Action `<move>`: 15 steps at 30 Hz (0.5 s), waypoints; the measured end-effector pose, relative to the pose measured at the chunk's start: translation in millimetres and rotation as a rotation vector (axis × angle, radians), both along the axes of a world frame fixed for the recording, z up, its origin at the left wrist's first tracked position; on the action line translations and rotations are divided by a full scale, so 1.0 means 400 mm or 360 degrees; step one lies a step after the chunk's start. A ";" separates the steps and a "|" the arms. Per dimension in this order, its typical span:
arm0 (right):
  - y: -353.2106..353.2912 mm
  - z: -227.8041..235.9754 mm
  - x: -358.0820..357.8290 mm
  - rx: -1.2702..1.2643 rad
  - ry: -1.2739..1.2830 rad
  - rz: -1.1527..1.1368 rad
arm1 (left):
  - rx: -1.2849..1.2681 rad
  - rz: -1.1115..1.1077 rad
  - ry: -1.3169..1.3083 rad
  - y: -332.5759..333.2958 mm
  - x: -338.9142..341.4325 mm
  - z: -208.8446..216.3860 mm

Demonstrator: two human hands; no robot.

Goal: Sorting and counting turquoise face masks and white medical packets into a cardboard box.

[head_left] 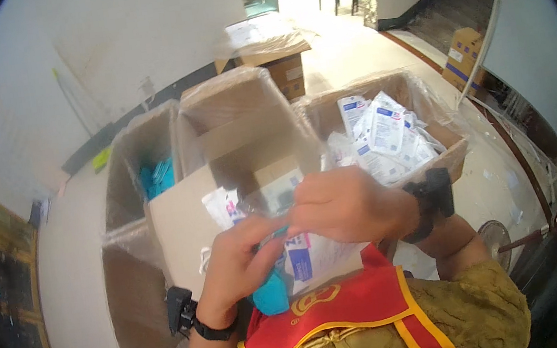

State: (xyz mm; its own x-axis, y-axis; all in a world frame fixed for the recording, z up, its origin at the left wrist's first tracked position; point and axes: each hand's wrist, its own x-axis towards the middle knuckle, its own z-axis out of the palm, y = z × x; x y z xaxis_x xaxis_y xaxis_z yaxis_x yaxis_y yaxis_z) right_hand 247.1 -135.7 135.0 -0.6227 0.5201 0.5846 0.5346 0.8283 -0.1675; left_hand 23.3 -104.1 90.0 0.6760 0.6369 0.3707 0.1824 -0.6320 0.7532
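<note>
My left hand (236, 255) and my right hand (345, 204) meet in front of my chest, fingers pinched close together. A bright teal, soft-looking item (270, 294) hangs below my left hand, and a bit of teal shows between its fingers. What the right fingertips pinch is hidden behind them. Just under the hands lies a white packet with blue print (303, 258). Another white packet (221, 207) sits beyond my left hand, on the flap of an open cardboard box (186, 213). Clear plastic film (264, 202) shows just past the fingers.
At the right, a plastic-lined carton (453, 152) holds many white packets (388, 129). Teal items (157, 178) lie in a lined carton (122, 200) at the left. Another lined carton (139, 309) stands nearer left. A round metal base with a pole (493, 238) is at the right.
</note>
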 end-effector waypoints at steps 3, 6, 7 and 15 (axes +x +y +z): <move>0.023 -0.026 0.039 0.0083 -0.0032 -0.0110 | -0.0461 0.0202 -0.0263 -0.010 -0.021 0.002; 0.054 -0.026 0.105 0.0226 -0.0013 -0.0314 | -0.0583 0.0519 -0.0686 -0.002 -0.084 0.011; 0.057 -0.025 0.126 -0.0071 0.0246 -0.0424 | -0.0595 0.0600 -0.0801 0.003 -0.114 0.012; 0.089 -0.017 0.142 -0.0490 0.0652 -0.0579 | -0.0374 0.1144 -0.1307 0.002 -0.201 0.075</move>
